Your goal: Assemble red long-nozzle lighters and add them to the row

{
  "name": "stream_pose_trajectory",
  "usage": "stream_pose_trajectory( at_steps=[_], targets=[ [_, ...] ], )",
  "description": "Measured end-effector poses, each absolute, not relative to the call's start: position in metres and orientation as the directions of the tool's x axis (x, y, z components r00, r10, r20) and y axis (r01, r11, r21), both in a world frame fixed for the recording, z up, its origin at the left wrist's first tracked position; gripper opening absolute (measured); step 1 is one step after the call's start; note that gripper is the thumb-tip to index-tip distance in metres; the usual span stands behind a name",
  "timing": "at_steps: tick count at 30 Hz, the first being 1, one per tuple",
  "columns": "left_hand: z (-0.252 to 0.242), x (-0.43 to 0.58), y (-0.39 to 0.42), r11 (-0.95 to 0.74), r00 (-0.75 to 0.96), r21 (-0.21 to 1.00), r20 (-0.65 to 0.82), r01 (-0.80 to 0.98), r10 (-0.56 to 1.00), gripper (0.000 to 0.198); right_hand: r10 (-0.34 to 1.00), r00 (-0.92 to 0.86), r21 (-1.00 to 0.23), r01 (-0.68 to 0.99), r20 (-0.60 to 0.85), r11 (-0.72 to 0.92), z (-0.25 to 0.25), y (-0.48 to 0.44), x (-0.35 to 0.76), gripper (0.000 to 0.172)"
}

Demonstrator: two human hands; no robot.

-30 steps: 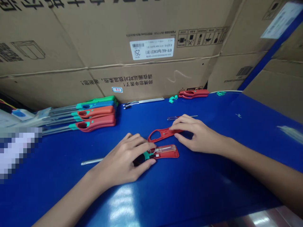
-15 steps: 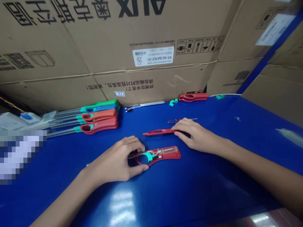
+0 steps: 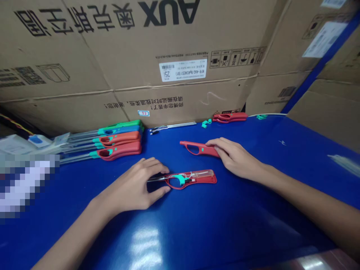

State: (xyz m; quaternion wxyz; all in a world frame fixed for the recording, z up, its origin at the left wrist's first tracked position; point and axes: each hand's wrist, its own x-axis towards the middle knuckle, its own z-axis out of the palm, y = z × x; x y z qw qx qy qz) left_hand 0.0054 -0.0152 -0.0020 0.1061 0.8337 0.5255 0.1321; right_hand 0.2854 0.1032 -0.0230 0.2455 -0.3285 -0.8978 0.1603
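Note:
An opened gas lighter [image 3: 204,180] lies on the blue tabletop, its red half-shell holding a clear fuel tank, a turquoise trigger, thin wires and a metal rod. My left hand [image 3: 137,183] is around the rod end, thumb and fingers spread on either side of it without a visible grip. Pinched in my right hand [image 3: 232,155] is the other red half-shell [image 3: 201,148], held above the table with its outer face toward me and a turquoise switch showing. The palm side of each hand is largely hidden.
Several assembled lighters [image 3: 122,147] are stacked at the left. Along the cardboard box [image 3: 182,86] at the back lie metal rods with wires [image 3: 177,126], small turquoise parts [image 3: 206,123] and red shells [image 3: 230,117]. Clear plastic strips [image 3: 343,163] lie at the right.
My right hand has turned the red half-shell from edge-on to face-on and moved it slightly right and up. The fingers of my left hand have eased back toward the rod. The screwdriver is now hidden.

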Motion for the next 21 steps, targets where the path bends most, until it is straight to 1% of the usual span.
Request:
stream_pose_trajectory(
  at_steps=[2,3,4,6,9,16,21],
  targets=[
    [0.0009,0.0002,-0.0146,-0.422,0.414,0.324,0.098,0.847,0.905,0.015,0.698,-0.644,-0.470,0.533,0.314,0.703,-0.0207,0.1010,0.2850,0.028],
    [0.0019,-0.0018,-0.0141,-0.424,0.416,0.331,0.097,0.843,0.904,0.014,0.709,-0.638,-0.475,0.545,0.300,0.691,-0.0202,0.1000,0.2849,0.026],
    [0.0024,-0.0033,-0.0135,-0.425,0.419,0.337,0.096,0.840,0.903,0.014,0.718,-0.634,-0.475,0.556,0.289,0.682,-0.0202,0.0993,0.2849,0.025],
    [0.0023,-0.0051,-0.0126,-0.423,0.419,0.347,0.092,0.837,0.903,0.015,0.718,-0.639,-0.457,0.569,0.276,0.683,-0.0216,0.0988,0.2852,0.029],
    [0.0007,-0.0058,-0.0116,-0.417,0.415,0.362,0.086,0.834,0.906,0.016,0.692,-0.665,-0.433,0.556,0.281,0.709,-0.0249,0.1002,0.2863,0.031],
    [-0.0006,-0.0048,-0.0093,-0.420,0.409,0.377,0.113,0.826,0.906,0.017,0.694,-0.656,-0.478,0.527,0.296,0.703,-0.0224,0.1003,0.2865,0.028],
    [-0.0025,-0.0052,-0.0100,-0.412,0.404,0.379,0.105,0.829,0.909,0.018,0.696,-0.677,-0.506,0.524,0.240,0.685,-0.0181,0.0980,0.2843,0.034]
  ],
)
